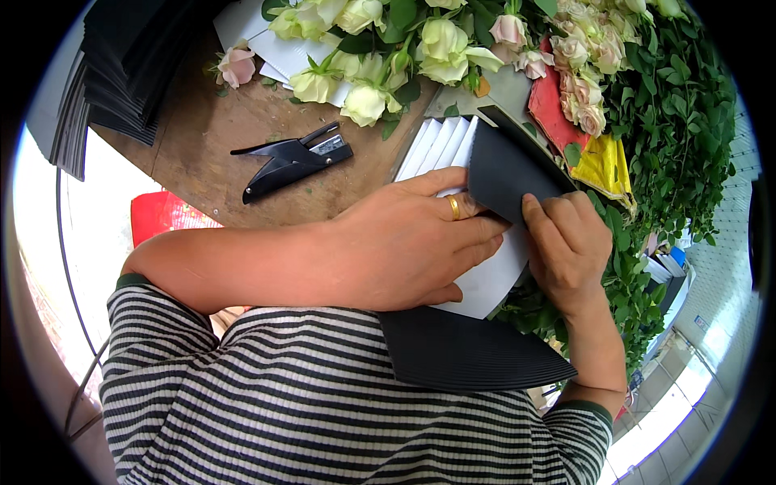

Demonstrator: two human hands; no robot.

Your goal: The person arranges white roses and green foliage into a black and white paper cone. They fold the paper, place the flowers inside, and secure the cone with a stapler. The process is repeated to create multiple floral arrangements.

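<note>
Brown worktop (194, 121) fills the middle, with cream roses (443, 48) heaped along its far edge, leafy stems (679, 121) crowding its right side and a pile of black sheets (121, 73) at its far left corner. A lone pink rose (236, 67) lies between that pile and the heap. Toward the left edge rests a black stapler (295, 162). Right of it, near the front edge, sit overlapping white folded pieces (432, 149), with a black panel (513, 166) raised over them. The person's left hand (420, 234) lies flat over the white pieces, fingers outstretched and slightly spread; what their tips do by the panel's edge is hard to tell. The right hand (570, 242) pinches the panel's lower corner between thumb and curled fingers. Nearest the striped shirt (347, 388) is a fanned black stack (477, 352).
</note>
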